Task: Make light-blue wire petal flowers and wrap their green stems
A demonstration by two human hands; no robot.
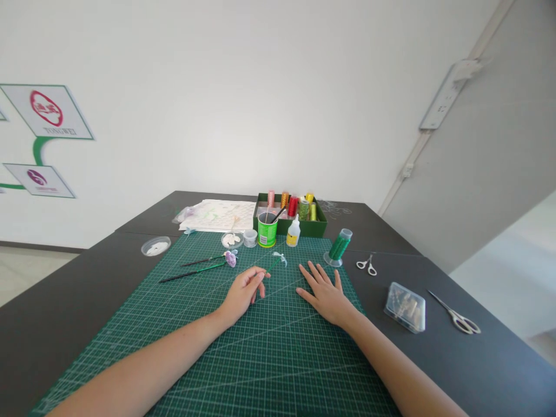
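Observation:
Between the thumb and fingers of my left hand [245,291] is the green stem of a small pale-blue flower [280,258], its head pointing away to the right. My right hand [325,292] lies flat with fingers spread on the green cutting mat [278,353], holding nothing. Just beyond its fingertips stands a spool of green thread [339,249] on a clear round base. Left of my left hand, a purple flower [230,259] and another thin dark stem [191,272] wound partly in green lie on the mat.
Behind are a green tin [267,230] with tools, a glue bottle [293,233], a small tub [250,238], a dish of white pieces [231,240] and a box of thread spools [321,223]. Rightward lie small scissors [367,265], a clear case [405,307] and larger scissors [456,315].

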